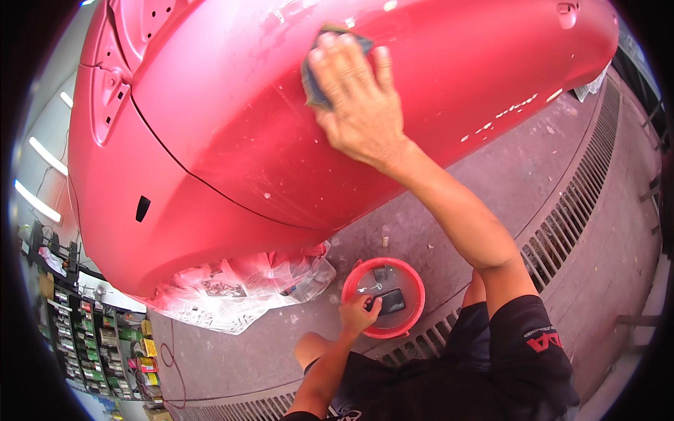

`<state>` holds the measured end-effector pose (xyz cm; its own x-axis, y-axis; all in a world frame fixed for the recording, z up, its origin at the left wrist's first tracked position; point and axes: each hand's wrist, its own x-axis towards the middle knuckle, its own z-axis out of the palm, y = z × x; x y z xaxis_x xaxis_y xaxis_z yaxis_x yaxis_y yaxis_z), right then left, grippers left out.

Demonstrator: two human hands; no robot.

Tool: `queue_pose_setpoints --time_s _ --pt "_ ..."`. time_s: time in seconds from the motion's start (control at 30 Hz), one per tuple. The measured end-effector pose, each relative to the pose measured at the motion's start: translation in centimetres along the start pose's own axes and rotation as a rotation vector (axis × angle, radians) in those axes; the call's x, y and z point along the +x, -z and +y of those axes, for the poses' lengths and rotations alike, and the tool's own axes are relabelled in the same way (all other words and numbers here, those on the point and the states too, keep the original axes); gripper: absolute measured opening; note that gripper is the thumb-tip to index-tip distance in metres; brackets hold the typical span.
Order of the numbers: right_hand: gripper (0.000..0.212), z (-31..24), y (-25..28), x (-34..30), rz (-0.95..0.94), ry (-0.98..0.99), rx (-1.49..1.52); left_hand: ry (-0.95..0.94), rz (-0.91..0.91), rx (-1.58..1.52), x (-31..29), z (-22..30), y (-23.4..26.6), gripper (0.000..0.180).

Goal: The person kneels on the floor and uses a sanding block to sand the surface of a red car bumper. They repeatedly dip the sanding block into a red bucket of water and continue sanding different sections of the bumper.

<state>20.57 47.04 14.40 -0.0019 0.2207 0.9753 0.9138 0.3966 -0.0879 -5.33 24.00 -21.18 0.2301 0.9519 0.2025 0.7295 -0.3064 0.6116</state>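
Note:
My right hand point(358, 105) lies over a dark grey sheet of sandpaper point(312, 81) with tan edges and holds it flat against the red car panel point(281, 126). Its fingers point up and away, with the thumb side toward the left. Low in the middle, my left hand point(358, 313) reaches over a red bucket point(419, 309). Between its thumb and fingers is one end of a black rectangular block point(392, 301), above or in the cloudy water. Another small greyish piece point(383, 274) shows near the bucket's far side.
Crumpled printed paper and plastic sheeting point(239, 295) cover the wheel area. Pale bare patches point(516, 107) mark the panel's lower edge. A metal floor grate point(576, 203) curves behind the bucket. Shelves with small boxes point(98, 344) stand at left, beside a thin hose point(168, 358).

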Motion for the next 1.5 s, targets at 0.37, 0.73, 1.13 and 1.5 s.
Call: queue_pose_setpoints --time_s 0.37,0.73,1.13,1.5 --pt "0.079 2.5 0.6 1.1 0.134 -0.233 -0.138 -0.011 -0.016 0.019 0.3 0.7 0.2 0.029" --pt "0.079 2.3 0.7 0.9 0.149 -0.167 -0.073 -0.027 0.006 -0.012 0.5 0.1 -0.1 0.03" --pt "0.084 1.6 2.5 1.6 0.039 0.012 -0.026 -0.01 -0.026 0.061 0.2 0.0 0.0 0.031" --pt "0.077 5.9 4.6 3.8 0.046 -0.04 -0.227 0.011 -0.032 0.052 0.0 0.1 0.3 0.033"
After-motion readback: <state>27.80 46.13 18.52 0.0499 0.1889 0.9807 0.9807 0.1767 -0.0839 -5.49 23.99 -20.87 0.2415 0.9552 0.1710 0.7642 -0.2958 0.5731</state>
